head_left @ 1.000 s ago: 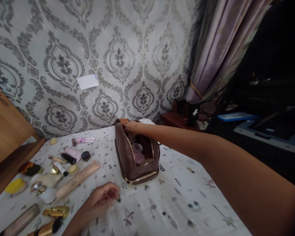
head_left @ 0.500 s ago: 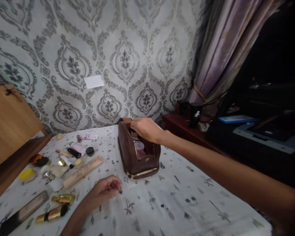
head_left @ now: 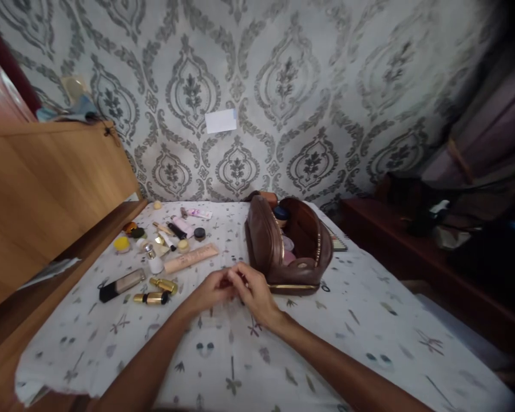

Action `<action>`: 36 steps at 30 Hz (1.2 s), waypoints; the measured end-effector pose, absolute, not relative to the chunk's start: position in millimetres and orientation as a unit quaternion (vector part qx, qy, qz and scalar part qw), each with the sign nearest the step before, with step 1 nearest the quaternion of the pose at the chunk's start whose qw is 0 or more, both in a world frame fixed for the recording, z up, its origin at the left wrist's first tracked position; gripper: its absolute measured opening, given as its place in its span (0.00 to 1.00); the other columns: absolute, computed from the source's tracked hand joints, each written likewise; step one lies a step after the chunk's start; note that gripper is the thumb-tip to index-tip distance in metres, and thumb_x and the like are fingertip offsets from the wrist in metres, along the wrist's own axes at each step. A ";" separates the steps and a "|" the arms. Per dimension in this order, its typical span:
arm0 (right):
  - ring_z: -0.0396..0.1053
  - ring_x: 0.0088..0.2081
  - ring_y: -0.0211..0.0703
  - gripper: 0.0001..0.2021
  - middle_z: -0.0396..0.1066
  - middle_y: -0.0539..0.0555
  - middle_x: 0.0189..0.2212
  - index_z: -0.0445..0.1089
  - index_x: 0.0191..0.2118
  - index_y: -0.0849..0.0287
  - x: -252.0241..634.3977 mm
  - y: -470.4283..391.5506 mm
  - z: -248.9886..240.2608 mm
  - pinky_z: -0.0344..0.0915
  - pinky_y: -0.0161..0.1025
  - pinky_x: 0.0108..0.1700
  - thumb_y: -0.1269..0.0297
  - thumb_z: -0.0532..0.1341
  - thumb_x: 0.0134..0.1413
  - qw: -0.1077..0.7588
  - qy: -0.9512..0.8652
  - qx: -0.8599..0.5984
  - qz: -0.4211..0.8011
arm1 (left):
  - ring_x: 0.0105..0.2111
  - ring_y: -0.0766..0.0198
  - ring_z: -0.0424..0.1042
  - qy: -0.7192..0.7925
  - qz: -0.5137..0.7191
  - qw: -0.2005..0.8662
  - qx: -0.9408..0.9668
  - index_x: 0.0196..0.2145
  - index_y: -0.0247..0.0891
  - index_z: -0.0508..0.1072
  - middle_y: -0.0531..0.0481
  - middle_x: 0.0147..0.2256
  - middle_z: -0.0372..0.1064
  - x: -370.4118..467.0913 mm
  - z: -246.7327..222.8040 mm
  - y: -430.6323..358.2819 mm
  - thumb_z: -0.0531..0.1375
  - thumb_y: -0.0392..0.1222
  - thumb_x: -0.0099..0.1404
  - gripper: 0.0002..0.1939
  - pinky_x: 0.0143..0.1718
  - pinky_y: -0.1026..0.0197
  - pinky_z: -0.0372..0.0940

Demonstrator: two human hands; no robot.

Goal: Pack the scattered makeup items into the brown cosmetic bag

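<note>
From my feed I can't read a single word, brand or number. The long peach tube [head_left: 191, 258] carries faint lettering along its side (pale on pale, and too small for me to spell out). The pink-and-white tube [head_left: 198, 213] has printed marks on it, but they blur before I can tell whether they are text.

A soft, leather-like sheen is shown by the brown bag [head_left: 261, 240], edged with a glossy, metallic-looking zip [head_left: 294, 287], while matt cloth is seen in the printed sheet [head_left: 223, 366] and smooth wood in the panel [head_left: 51, 183].
</note>
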State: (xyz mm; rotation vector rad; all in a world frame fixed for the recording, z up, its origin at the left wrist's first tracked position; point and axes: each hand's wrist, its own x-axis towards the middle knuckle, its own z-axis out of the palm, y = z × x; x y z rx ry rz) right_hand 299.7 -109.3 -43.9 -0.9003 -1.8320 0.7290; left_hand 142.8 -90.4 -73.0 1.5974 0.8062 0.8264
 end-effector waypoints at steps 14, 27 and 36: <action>0.56 0.23 0.39 0.21 0.57 0.47 0.20 0.61 0.25 0.55 268.4 -106.0 -80.3 0.56 0.36 0.26 0.44 0.55 0.59 0.486 -0.637 -0.415 0.431 | 0.38 0.57 0.71 0.504 0.331 0.271 0.750 0.40 0.38 0.73 0.47 0.37 0.73 102.0 -42.5 -87.8 0.57 0.34 0.61 0.10 0.42 0.57 0.64; 0.56 0.21 0.38 0.24 0.60 0.48 0.19 0.64 0.26 0.56 268.5 -102.2 -85.2 0.54 0.36 0.22 0.38 0.58 0.54 0.464 -0.615 -0.425 0.475 | 0.44 0.52 0.66 0.581 0.351 -0.106 0.727 0.43 0.39 0.72 0.44 0.41 0.68 26.3 13.3 -88.2 0.51 0.38 0.70 0.11 0.46 0.53 0.62; 0.59 0.23 0.38 0.21 0.63 0.49 0.21 0.64 0.28 0.56 268.5 -105.4 -86.1 0.55 0.35 0.23 0.42 0.58 0.56 0.465 -0.615 -0.415 0.483 | 0.45 0.52 0.69 0.663 0.382 0.036 0.643 0.55 0.37 0.63 0.44 0.44 0.69 -37.8 -27.4 -85.5 0.58 0.50 0.65 0.24 0.46 0.51 0.63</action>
